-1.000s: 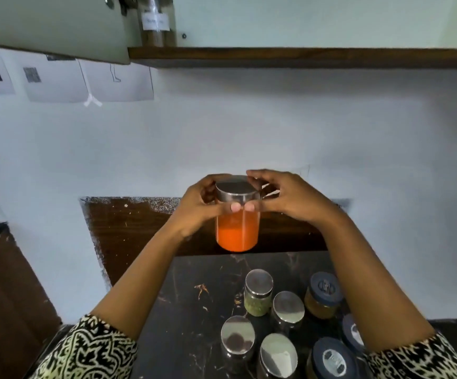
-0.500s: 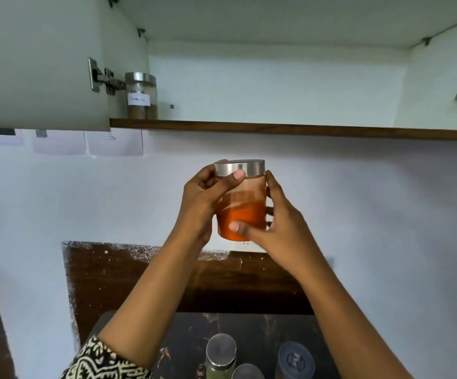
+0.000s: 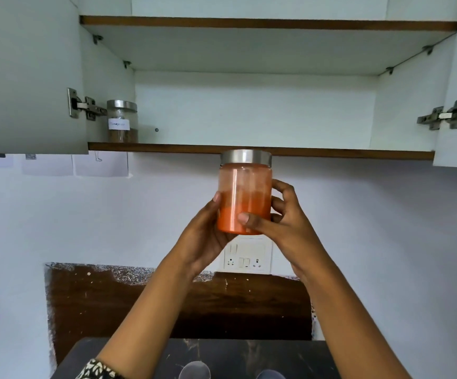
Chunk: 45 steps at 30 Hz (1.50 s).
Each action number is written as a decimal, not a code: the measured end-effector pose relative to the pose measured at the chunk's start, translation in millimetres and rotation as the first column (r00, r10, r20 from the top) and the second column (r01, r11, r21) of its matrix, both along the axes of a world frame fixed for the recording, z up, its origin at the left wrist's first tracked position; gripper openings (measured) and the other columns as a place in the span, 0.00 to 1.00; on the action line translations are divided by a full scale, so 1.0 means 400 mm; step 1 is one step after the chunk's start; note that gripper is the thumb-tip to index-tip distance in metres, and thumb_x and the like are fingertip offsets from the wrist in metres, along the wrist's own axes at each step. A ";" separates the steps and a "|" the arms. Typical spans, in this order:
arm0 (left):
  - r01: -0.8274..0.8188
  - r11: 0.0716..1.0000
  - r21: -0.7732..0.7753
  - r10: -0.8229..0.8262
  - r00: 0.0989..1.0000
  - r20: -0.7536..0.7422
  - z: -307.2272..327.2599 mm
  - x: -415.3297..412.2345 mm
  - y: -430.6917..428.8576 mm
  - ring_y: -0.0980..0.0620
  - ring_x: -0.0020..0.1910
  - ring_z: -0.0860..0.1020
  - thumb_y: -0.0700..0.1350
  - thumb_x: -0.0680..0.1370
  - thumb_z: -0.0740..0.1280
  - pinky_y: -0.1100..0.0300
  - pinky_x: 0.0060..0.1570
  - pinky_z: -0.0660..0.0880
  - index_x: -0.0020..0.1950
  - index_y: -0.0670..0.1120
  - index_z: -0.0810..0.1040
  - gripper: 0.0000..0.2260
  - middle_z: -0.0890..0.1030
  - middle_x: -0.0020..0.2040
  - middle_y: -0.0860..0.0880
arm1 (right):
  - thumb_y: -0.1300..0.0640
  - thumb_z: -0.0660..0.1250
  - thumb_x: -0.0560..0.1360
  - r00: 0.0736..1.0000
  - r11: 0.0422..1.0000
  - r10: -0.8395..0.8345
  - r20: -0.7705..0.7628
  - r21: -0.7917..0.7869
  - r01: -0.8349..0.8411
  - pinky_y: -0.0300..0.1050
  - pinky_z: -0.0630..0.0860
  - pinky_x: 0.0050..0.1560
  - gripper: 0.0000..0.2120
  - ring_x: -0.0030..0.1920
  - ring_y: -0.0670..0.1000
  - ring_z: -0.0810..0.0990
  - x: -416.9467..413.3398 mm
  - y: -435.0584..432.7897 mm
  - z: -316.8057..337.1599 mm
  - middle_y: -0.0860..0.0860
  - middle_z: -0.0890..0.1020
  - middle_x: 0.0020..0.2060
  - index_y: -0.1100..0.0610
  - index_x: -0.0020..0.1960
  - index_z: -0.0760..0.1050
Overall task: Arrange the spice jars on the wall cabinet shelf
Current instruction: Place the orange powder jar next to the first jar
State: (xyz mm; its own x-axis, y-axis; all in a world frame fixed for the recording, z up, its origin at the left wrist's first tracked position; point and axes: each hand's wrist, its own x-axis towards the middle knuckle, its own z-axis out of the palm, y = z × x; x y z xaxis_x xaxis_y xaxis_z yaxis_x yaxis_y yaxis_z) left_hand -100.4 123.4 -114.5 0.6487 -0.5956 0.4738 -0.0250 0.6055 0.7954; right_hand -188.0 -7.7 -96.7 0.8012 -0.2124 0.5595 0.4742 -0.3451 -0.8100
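Glass jar of orange powder (image 3: pixel 245 198), shiny metal lid on, standing straight up in the air, lid up at the brown front edge of the cabinet shelf (image 3: pixel 331 153). Second jar (image 3: pixel 122 121) (brown spice, white label) far left on that shelf.

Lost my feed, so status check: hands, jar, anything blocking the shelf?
Left hand and right hand grip orange spice jar, upright, nearly at shelf height. Brown jar far left, not in the way.
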 end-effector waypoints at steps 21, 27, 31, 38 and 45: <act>-0.522 0.852 0.048 0.496 0.833 0.246 0.021 -0.039 -0.059 0.56 0.53 0.80 0.48 0.64 0.75 0.65 0.44 0.78 0.64 0.53 0.73 0.28 0.79 0.58 0.53 | 0.48 0.77 0.59 1.000 1.000 -0.002 -0.017 -0.007 0.001 0.37 0.75 0.49 0.38 0.55 0.44 0.78 0.023 -0.091 -0.001 0.42 0.78 0.57 0.43 0.66 0.67; -0.259 0.961 0.099 0.240 0.956 0.170 0.040 -0.003 -0.006 0.50 0.54 0.81 0.49 0.59 0.81 0.62 0.46 0.78 0.62 0.45 0.76 0.34 0.83 0.55 0.47 | 0.58 0.78 0.59 0.955 0.941 0.296 -0.002 0.172 -0.291 0.43 0.80 0.51 0.33 0.54 0.50 0.82 0.021 -0.132 0.010 0.48 0.83 0.53 0.42 0.60 0.70; -0.240 0.966 0.097 0.222 0.961 0.168 0.047 -0.015 -0.007 0.50 0.51 0.82 0.55 0.52 0.82 0.61 0.45 0.79 0.64 0.42 0.75 0.44 0.83 0.53 0.46 | 0.50 0.82 0.53 0.922 0.908 0.386 -0.029 0.190 -0.374 0.44 0.80 0.54 0.41 0.56 0.51 0.82 0.029 -0.136 0.000 0.50 0.84 0.53 0.46 0.63 0.70; -0.451 0.890 0.071 0.427 0.877 0.220 0.044 -0.057 -0.026 0.50 0.54 0.82 0.43 0.62 0.79 0.61 0.46 0.79 0.62 0.52 0.76 0.30 0.83 0.55 0.49 | 0.38 0.72 0.57 0.992 0.992 0.124 -0.010 0.019 -0.124 0.50 0.75 0.61 0.38 0.60 0.49 0.77 0.018 -0.099 0.019 0.45 0.78 0.60 0.43 0.65 0.68; -0.567 0.824 -0.014 0.550 0.794 0.259 0.042 -0.083 -0.021 0.54 0.55 0.81 0.47 0.61 0.75 0.62 0.47 0.80 0.63 0.53 0.75 0.30 0.81 0.58 0.52 | 0.45 0.73 0.58 0.994 0.993 0.099 0.055 0.064 -0.103 0.41 0.78 0.50 0.34 0.54 0.46 0.79 0.010 -0.093 0.032 0.44 0.78 0.57 0.43 0.62 0.68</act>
